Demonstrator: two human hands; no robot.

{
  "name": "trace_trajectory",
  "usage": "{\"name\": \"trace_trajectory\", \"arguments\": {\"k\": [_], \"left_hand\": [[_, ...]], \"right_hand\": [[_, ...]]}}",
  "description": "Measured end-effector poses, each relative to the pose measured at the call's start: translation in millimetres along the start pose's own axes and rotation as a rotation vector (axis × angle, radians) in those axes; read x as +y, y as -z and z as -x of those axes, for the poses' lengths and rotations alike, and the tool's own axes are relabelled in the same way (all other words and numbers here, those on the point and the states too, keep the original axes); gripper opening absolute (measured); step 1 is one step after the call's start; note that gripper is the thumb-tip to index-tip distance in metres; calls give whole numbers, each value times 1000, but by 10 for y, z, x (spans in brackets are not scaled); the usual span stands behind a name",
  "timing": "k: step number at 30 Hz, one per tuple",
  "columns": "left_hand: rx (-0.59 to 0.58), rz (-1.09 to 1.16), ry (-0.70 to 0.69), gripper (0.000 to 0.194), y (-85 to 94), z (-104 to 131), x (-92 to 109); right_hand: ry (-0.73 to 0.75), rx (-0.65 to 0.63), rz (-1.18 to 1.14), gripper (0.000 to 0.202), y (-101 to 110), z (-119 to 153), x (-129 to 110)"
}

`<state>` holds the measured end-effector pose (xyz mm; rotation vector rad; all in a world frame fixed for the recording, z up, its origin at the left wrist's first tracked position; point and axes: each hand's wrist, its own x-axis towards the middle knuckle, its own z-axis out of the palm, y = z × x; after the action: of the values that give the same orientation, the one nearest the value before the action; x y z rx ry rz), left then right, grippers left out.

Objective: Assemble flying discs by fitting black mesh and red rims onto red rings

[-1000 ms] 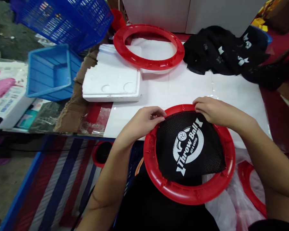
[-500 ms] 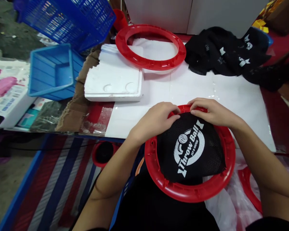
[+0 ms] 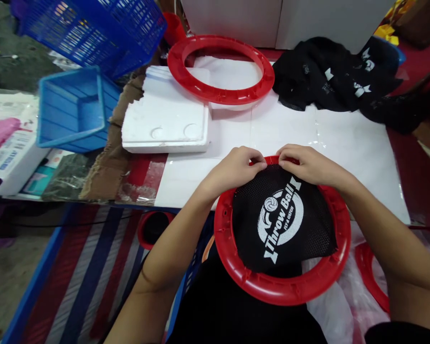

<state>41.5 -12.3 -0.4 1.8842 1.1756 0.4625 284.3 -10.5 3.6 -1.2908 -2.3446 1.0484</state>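
A red plastic ring (image 3: pixel 286 292) leans against my lap at the table's near edge. Across its opening lies a black mesh cloth (image 3: pixel 247 210) printed "Throw Ball" in white; a gap shows between the cloth and the ring's lower inner edge. At the top of the ring, my left hand (image 3: pixel 241 168) pinches the cloth's upper edge against the rim. Just to its right, my right hand (image 3: pixel 301 162) does the same, thumb on the cloth and fingers curled over the rim. The fingertips of both hands are close together but apart.
Another red ring (image 3: pixel 222 95) rests partly on a white foam block (image 3: pixel 165 122). Black printed mesh cloths (image 3: pixel 329 76) lie heaped at the back right. On the left are a light blue bin (image 3: pixel 71 110), a dark blue basket (image 3: pixel 93 33) and a torn cardboard edge (image 3: pixel 103 157).
My fingertips have shifted slightly along the top rim, the right hand a little to the left. The cloth and ring stay nearly in place; the view has moved slightly.
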Motion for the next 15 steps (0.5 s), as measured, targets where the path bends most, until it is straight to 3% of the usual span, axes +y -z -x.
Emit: {"name": "trace_trajectory", "arguments": {"k": [6, 11, 15], "left_hand": [[52, -38, 18, 19, -91, -9, 6], [44, -149, -24, 18, -94, 12, 8], [67, -125, -201, 24, -121, 81, -70]], "right_hand": [[-60, -21, 273, 21, -20, 26, -147], [-33, -110, 29, 21, 108, -21, 5], [-32, -82, -65, 25, 79, -22, 89]]}}
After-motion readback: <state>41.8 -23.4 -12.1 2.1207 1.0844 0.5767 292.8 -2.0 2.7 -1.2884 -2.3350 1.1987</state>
